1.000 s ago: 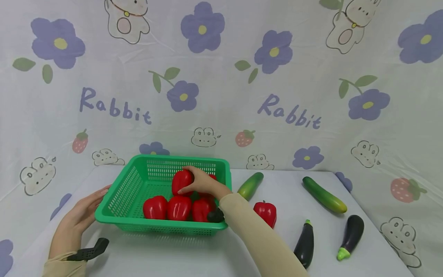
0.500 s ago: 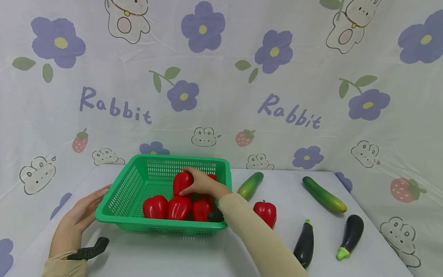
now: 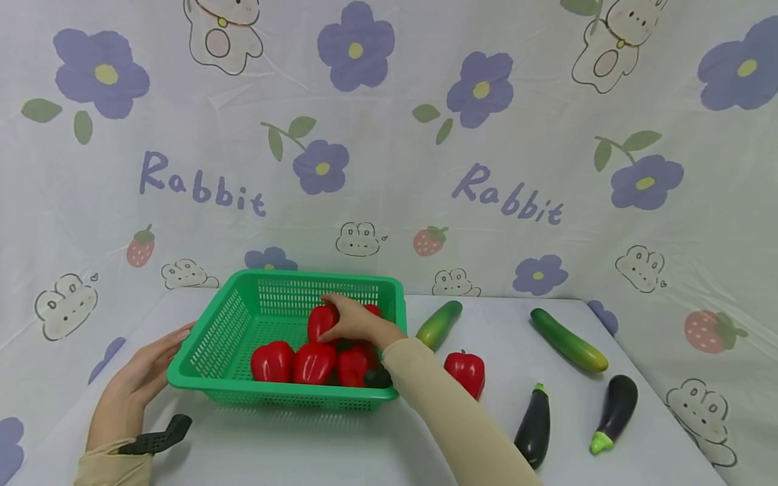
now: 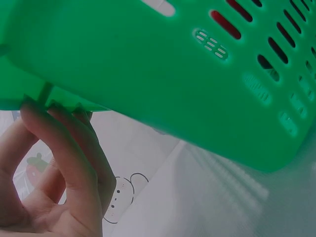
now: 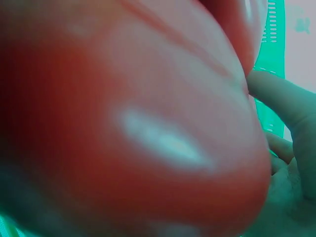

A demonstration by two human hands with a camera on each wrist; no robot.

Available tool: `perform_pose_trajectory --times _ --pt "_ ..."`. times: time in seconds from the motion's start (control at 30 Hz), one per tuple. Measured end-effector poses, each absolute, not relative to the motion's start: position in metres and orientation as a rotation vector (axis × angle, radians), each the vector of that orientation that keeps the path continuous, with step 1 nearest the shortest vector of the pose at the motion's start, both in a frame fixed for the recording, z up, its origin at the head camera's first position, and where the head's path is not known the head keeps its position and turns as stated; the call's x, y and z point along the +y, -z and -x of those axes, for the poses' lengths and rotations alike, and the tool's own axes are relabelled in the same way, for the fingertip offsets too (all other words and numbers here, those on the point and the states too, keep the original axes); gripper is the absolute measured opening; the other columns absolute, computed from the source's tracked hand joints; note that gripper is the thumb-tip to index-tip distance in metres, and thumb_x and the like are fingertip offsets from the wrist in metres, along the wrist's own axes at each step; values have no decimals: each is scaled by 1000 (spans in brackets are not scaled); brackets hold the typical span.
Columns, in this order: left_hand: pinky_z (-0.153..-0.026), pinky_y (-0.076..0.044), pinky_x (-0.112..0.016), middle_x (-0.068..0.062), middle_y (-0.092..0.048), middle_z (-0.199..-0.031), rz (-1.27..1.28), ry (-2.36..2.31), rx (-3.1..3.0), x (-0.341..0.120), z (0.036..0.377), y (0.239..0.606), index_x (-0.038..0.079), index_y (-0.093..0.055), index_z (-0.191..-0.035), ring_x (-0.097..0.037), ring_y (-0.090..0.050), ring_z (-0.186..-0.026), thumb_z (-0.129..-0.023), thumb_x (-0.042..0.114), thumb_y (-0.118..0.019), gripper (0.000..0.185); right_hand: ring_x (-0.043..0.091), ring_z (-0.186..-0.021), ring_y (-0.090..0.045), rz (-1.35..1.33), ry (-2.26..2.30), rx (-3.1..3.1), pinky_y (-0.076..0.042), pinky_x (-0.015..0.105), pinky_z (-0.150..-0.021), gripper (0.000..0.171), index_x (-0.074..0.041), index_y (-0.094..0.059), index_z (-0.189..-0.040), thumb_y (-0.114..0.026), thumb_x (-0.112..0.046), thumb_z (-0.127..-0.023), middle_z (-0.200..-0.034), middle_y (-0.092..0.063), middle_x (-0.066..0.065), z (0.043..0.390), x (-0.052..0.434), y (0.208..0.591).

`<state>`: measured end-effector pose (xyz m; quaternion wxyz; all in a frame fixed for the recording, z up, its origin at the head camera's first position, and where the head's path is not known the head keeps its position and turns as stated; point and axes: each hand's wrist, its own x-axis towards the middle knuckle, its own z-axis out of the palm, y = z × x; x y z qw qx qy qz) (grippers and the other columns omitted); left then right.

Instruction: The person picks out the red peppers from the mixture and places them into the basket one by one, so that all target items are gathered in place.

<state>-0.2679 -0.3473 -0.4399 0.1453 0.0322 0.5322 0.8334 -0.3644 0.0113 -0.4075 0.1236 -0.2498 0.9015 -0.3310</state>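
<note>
1. Your right hand [image 3: 358,322] grips a red pepper [image 3: 321,320] inside the green basket [image 3: 206,382].
2. Your left hand [image 3: 136,378], fingers straight, touches the basket's left rim.
3. A white surface [image 3: 316,445] sits against a rabbit-print backdrop [image 3: 389,148].

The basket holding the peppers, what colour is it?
Green, with slotted walls; the basket shows best in the head view.

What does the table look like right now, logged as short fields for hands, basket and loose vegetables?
right hand: grips a red pepper inside the green basket
left hand: straight fingers rest against the basket's left rim
in basket: more red peppers in a row
loose on table: one red pepper, two cucumbers, two eggplants
</note>
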Motion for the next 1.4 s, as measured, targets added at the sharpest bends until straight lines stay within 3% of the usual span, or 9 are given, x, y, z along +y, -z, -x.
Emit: perform_pose_trajectory --times 0.5,1.1,1.4 --pt "-81 -52 -26 10 -66 -108 -66 -2396 1553 -347 269 440 24 -65 -110 -7 -63 -98 -98 15 -39 30 22 -126 -38 715 1071 2592 -45 41 -95 75 -18 -33 -140 -71 -29 -77 -140 -40 6 364 15 405" --pt "-81 -52 -26 8 -66 -109 -112 -2405 1496 -347 269 441 23 -65 -111 -8 -63 -98 -98 15 -36 32 20 -134 -32 772 1154 2652 -35 46 -104 77 -22 -31 -141 -71 -37 -76 -143 -36 -1 354 28 375" --pt "-82 -52 -26 8 -66 -110 -120 -2420 1482 -349 268 441 23 -65 -112 -8 -63 -100 -99 14 -36 33 19 -134 -32 809 1209 2691 -35 46 -104 80 -34 -30 -139 -72 -46 -73 -145 -34 -6 349 48 364"
